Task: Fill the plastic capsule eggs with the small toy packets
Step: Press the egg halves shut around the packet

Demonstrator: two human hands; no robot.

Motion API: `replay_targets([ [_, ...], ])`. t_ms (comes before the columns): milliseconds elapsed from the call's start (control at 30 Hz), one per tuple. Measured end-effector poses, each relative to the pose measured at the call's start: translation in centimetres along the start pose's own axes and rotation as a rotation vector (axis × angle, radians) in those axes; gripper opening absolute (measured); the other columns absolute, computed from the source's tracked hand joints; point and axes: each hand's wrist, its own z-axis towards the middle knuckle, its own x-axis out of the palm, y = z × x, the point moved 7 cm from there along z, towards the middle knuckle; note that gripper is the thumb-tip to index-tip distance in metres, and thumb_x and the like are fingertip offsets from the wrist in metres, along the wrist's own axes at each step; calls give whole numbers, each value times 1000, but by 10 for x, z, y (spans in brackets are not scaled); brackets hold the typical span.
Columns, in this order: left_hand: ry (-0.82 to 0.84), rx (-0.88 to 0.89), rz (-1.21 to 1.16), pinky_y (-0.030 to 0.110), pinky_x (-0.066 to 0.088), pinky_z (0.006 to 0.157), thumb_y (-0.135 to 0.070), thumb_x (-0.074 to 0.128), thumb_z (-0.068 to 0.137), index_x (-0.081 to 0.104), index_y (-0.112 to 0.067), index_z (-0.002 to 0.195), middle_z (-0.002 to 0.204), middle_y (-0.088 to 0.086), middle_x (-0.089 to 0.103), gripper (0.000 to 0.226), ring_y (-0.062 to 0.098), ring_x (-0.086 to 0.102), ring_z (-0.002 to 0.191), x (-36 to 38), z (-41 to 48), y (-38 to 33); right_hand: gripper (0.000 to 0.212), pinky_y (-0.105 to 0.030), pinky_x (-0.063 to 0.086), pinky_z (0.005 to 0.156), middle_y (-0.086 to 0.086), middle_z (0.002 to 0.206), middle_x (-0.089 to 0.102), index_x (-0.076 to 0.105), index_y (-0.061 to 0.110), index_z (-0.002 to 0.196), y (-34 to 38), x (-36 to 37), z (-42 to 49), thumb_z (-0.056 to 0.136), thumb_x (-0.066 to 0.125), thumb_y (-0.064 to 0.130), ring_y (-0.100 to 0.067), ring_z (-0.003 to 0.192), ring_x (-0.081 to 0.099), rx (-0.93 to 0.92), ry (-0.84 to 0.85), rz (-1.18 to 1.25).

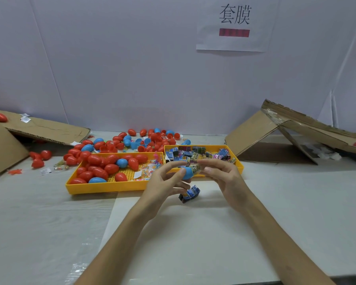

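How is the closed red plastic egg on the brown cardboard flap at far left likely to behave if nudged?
The closed red plastic egg would probably roll: it is smooth and rounded, and the brown cardboard flap under it looks tilted. Its hard-looking shell is likely light and stiff, perhaps slippery given its gloss.

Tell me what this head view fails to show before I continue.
Head view only.
- The blue egg half in the grip of the left hand: the packet and the right hand cover its opening, so how deep the packet sits is unclear.
- The spare packets below: the left hand overlaps them; held or lying on the table, cannot tell.
- Print on the packet: blurred, too small.
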Motion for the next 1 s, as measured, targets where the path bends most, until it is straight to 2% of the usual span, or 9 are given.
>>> replay_targets([
  [100,32,1,13,34,62,80,-26,63,98,71,-25,116,91,9,77,20,24,74,82,3,-1,1,34,-25,55,89,-5,110,76,82,28,98,2,0,0,89,67,-2,-19,110,69,-44,-18,-22],
  [200,20,4,39,32,62,79,-26,64,97,73,-24,112,89,7,77,17,22,74,83,3,0,1,36,-23,57,82,-5,102,78,82,26,91,2,-2,0,86,69,-8,-19,101,73,-69,-54,-30],
  [400,12,2,69,34,62,79,-24,64,98,73,-23,110,89,7,77,15,23,75,83,2,1,2,28,-25,59,75,1,94,77,81,27,84,4,-6,-1,84,75,0,-18,92,74,-97,-126,-104],
  [567,16,5,100,34,63,78,-23,65,98,73,-23,110,89,7,77,14,24,75,81,3,1,3,19,-23,55,65,7,97,77,78,27,95,6,-4,-1,88,74,9,-10,80,69,-104,-140,-197],
  [667,9,14,121,33,63,76,-23,66,97,73,-23,108,88,7,77,13,26,75,82,3,1,3,15,-22,53,63,8,95,76,78,26,93,5,-1,-2,89,74,12,-8,78,68,-96,-102,-246],
  [1000,24,57,203,38,63,77,-30,69,94,73,-20,110,86,7,77,19,22,74,74,4,1,2,27,-21,49,60,6,85,75,79,35,82,5,2,-1,89,74,9,-7,74,65,-121,-72,-255],
])
